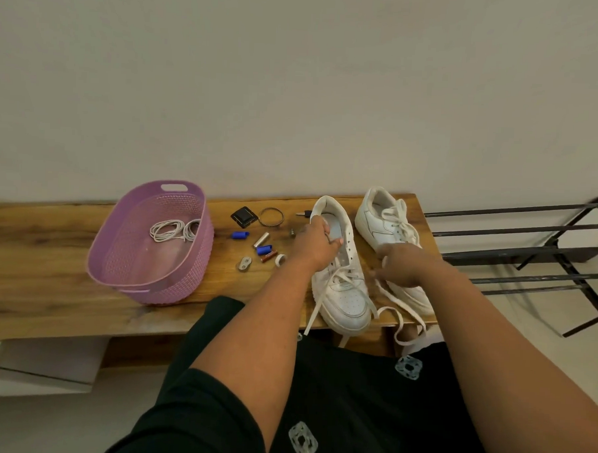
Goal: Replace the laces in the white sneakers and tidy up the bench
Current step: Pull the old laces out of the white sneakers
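Two white sneakers stand on the wooden bench (50, 236). The left sneaker (346, 297) points its toe toward me, and its upper eyelets hold no lace. My left hand (315, 242) grips its collar, thumb inside the opening. The right sneaker (383, 219) lies beside it with its laces tied near the tongue. My right hand (400, 265) pinches a loose white lace (395, 299) between the two shoes. That lace trails over the bench's front edge. Coiled white laces (174, 229) lie in the purple basket (118, 252).
Small items are scattered between basket and shoes: a black square piece (244, 216), a bracelet ring (271, 216), blue caps (239, 235), a silver cylinder (261, 240), a metal clip (244, 263), a tape ring (280, 259). A black metal shoe rack (529, 250) stands to the right.
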